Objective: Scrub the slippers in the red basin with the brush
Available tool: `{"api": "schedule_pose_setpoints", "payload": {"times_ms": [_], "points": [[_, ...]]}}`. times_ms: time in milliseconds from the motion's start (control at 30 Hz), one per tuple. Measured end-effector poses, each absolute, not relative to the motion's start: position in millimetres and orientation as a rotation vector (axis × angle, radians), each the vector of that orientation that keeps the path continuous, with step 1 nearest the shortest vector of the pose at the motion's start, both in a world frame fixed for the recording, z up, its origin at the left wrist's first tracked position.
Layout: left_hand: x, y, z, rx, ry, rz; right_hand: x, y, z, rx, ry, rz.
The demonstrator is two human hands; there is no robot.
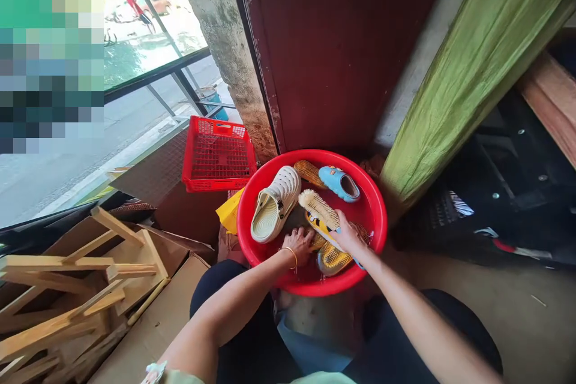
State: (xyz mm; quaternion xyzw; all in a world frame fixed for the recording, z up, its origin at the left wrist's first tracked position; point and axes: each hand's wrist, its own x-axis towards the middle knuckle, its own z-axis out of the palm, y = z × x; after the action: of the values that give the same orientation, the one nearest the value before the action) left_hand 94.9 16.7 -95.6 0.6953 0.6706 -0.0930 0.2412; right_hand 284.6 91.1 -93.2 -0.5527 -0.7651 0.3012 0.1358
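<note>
A round red basin (pixel 379 210) sits between my knees with shoes in shallow water. My right hand (pixel 345 233) grips a scrub brush (pixel 319 209), its pale bristles facing up and its yellow body beneath. Under that hand lies a clog with a yellow patterned sole (pixel 335 261), sole up. My left hand (pixel 299 241) reaches low into the basin, fingers bent against the left edge of this clog; the fingertips are partly hidden. A cream clog (pixel 276 204) leans at the left. Towards the back, a light blue clog (pixel 339 183) lies beside another yellow sole (pixel 308 172).
Behind the basin at left stands a red plastic crate (pixel 220 156), with a yellow piece (pixel 230 213) below it. Wooden frames (pixel 90 276) and cardboard (pixel 157 324) fill the left side. A dark red door (pixel 342 48) rises behind; a green curtain (pixel 472 84) hangs right.
</note>
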Motion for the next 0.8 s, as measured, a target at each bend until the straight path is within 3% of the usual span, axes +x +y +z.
{"api": "schedule_pose_setpoints", "payload": {"times_ms": [167, 467, 667, 800], "points": [[50.6, 37.3, -64.2, 1.469, 1.602, 0.146, 294.2, 120.2, -98.0, -1.859, -2.071, 0.828], [30.5, 5.9, -60.5, 0.59, 1.256, 0.921, 272.2, 103.8, -66.9, -1.372, -1.951, 0.868], [60.3, -0.9, -57.9, 0.513, 1.172, 1.051, 248.1, 56.3, -66.8, -1.12, -2.338, 0.824], [68.2, 4.6, -56.9, 0.526, 1.162, 1.072, 254.2, 69.0, -77.9, -1.208, -2.393, 0.687]]}}
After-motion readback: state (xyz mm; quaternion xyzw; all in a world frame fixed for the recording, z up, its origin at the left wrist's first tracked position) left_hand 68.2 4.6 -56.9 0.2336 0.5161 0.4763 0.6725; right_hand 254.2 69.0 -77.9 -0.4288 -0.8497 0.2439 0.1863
